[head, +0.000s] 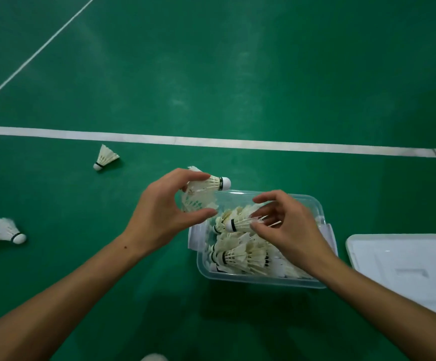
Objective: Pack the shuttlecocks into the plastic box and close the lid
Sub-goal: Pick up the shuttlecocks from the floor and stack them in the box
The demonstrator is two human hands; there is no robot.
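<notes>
White feathers fill most of the clear plastic box (261, 278) at lower centre of the frame, shuttlecocks lying packed on their sides. The left hand (164, 212) holds one shuttlecock (206, 190) by its skirt, thumb below and fingers above; its long axis runs left to right, cork pointing right, just over the box's upper left corner. The right hand (287, 227) is over the box itself, fingertips pinching the feather end of a second shuttlecock (240, 224) whose cork points left, low among the packed ones. So the two corks face each other, and the right hand is the nearer to setting down. Loose shuttlecocks lie on the green floor (237, 74): one (105, 158) at middle left, another (6, 230) at the left edge. The white lid (404, 267) rests to the right, apart from the box.
</notes>
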